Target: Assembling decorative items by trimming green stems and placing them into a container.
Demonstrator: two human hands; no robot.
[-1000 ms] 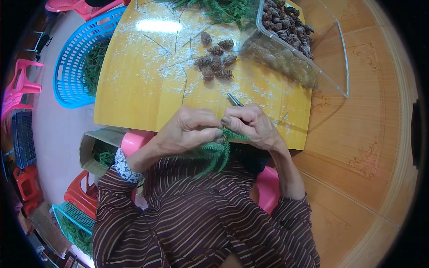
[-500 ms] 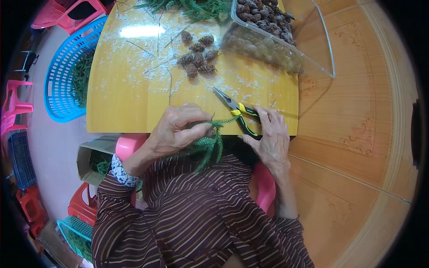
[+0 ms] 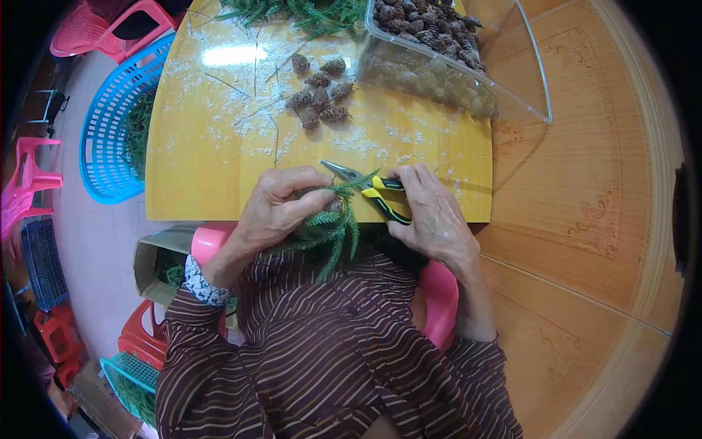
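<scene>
My left hand (image 3: 278,208) is closed in a pinch around a green artificial pine sprig (image 3: 336,238) at the near table edge. Several needled fronds hang down from it, and a small brown piece shows by the fingertips. To its right, my right hand (image 3: 437,216) grips the yellow-and-black handles of needle-nose pliers (image 3: 376,194). Those handles are spread apart, with the thumb at the lower one and the fingers at the upper one. The metal jaws point away to the left, beyond the sprig, which overlaps part of them.
A small group of pinecones (image 3: 319,99) lies mid-table among white flakes and thin dark stems. Behind them is more greenery (image 3: 303,14). A clear plastic box (image 3: 431,80) full of pinecones stands at the far right. A blue basket (image 3: 95,139) stands left of the table.
My right hand has closed on the pliers and shifted them left, toward the sprig. The left hand keeps its pinch on the sprig and has moved slightly left.
</scene>
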